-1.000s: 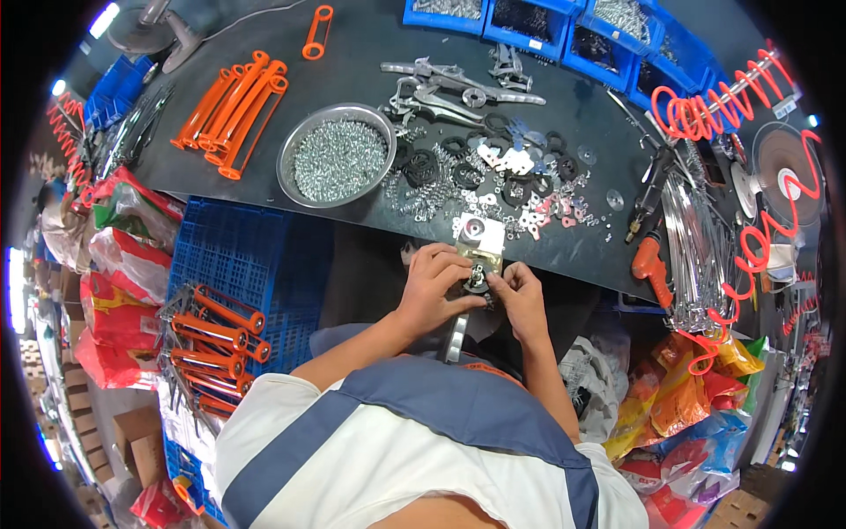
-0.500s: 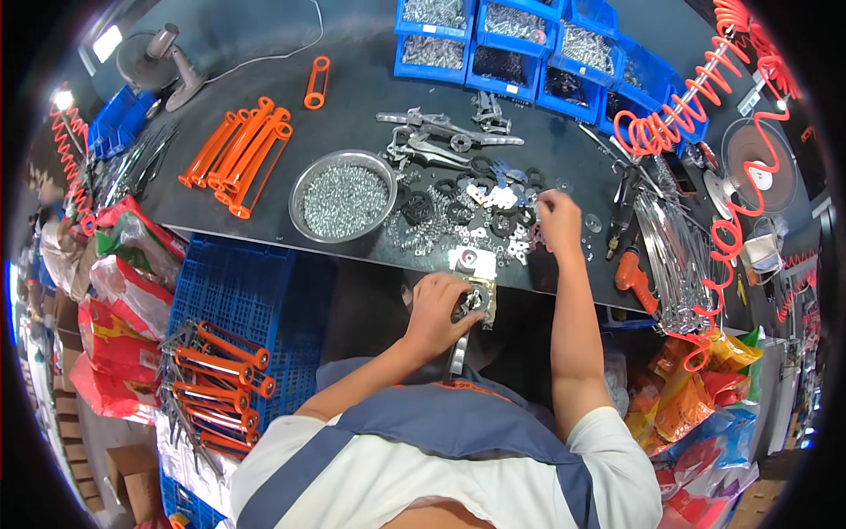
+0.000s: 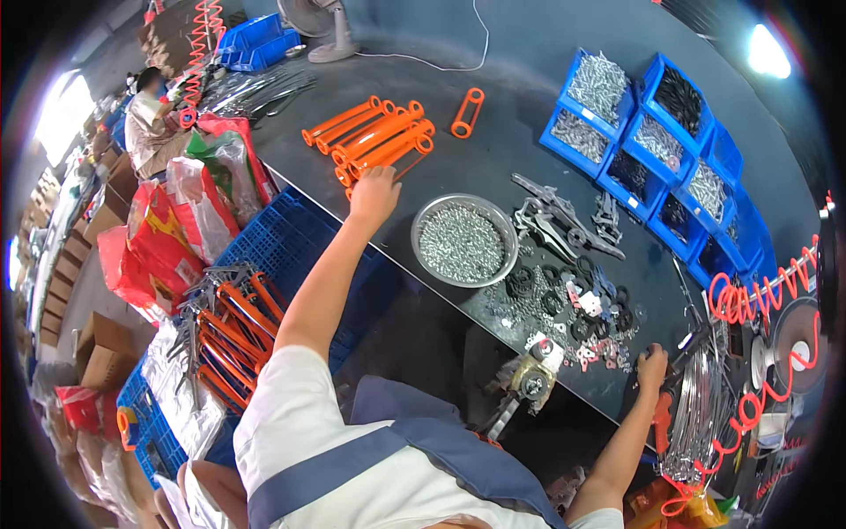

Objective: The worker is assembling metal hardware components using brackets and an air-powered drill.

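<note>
Orange double-ended frames [image 3: 379,141] lie in a group on the dark workbench at the far left. My left hand [image 3: 374,196] reaches over the nearest of them, its fingers closed round that frame. At the right bench edge my right hand [image 3: 652,366] has its fingers curled; what they hold, if anything, is too small to make out. Beside it lies a power screwdriver with an orange grip [image 3: 662,419]. In front of me, a small fixture [image 3: 548,354] at the bench edge carries a round dark part [image 3: 532,384] with a flat silver lever [image 3: 504,416], touched by neither hand.
A steel bowl [image 3: 507,275] of small metal pieces stands mid-bench, near loose washers and black rings [image 3: 582,328]. Grey metal levers [image 3: 564,220] lie behind. Blue bins [image 3: 617,150] stand back right. A blue crate [image 3: 304,231] is at left; red coiled hose [image 3: 749,410] hangs right.
My left hand has left the round part on the fixture and gone far left to the orange frames. My right hand has moved from the loose pieces toward the screwdriver. The view has turned left.
</note>
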The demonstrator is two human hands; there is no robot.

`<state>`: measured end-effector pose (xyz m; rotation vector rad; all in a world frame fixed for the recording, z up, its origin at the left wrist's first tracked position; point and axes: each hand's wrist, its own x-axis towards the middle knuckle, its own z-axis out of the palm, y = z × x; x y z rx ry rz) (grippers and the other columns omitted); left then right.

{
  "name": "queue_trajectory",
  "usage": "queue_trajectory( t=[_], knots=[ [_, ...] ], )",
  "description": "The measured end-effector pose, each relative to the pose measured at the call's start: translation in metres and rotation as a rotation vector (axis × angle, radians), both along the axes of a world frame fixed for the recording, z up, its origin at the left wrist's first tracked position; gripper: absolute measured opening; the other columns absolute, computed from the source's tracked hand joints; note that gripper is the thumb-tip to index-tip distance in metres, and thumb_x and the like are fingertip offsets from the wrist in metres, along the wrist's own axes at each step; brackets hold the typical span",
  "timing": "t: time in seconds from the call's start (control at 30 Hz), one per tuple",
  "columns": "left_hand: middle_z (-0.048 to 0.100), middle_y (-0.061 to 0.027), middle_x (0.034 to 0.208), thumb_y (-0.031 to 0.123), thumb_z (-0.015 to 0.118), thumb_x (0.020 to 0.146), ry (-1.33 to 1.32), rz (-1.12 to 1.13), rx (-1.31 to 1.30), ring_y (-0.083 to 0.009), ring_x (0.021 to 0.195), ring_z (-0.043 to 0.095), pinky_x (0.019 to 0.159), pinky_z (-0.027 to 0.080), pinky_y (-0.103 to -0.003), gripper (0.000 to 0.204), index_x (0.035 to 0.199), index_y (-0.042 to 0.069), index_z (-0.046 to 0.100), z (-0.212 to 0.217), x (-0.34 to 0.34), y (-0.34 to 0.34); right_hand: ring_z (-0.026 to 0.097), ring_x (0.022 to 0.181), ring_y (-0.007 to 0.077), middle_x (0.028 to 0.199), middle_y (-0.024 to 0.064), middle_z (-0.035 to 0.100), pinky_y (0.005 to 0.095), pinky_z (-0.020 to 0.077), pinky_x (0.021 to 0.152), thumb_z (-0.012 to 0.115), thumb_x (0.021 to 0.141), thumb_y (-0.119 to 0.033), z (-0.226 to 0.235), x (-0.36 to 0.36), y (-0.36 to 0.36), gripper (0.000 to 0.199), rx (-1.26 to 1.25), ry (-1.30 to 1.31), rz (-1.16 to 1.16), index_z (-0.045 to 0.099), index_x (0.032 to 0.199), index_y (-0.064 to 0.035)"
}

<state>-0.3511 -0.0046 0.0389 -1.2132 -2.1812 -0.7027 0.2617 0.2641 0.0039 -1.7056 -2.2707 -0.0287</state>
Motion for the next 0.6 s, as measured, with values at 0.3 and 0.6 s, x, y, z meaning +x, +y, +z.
queue_trajectory(
  t=[0.3, 0.6],
  knots=[
    [0.06, -0.0076, 0.068, 0.026, 0.061, 0.084, -0.784, 0.074, -0.09, -0.0249, 0.062, 0.06, 0.057, 0.05, -0.034, 0.025, 0.092, 0.003, 0.06, -0.022, -0.047, 0.008, 0.056, 0.061, 0.0156, 0.065, 0.0078, 0.059, 0.029, 0.045, 0.058, 0.07, 0.069, -0.009, -0.004, 0.026, 0.008, 0.025, -0.504, 0.462, -0.114, 0.061, 0.088, 0.0053],
    [0.032, 0.0031, 0.069, 0.02, 0.068, 0.082, -1.819, -1.126, 0.457, -0.0025, 0.049, 0.029, 0.041, 0.027, -0.014, 0.055, 0.126, 0.003, 0.038, 0.089, 0.16, -0.064, 0.038, 0.047, 0.0011, 0.065, -0.0055, 0.049, 0.0165, 0.0269, 0.039, 0.063, 0.087, -0.019, 0.076, -0.062, -0.113, 0.021, -0.719, 1.507, 0.118, 0.059, 0.102, -0.004]
  ],
)
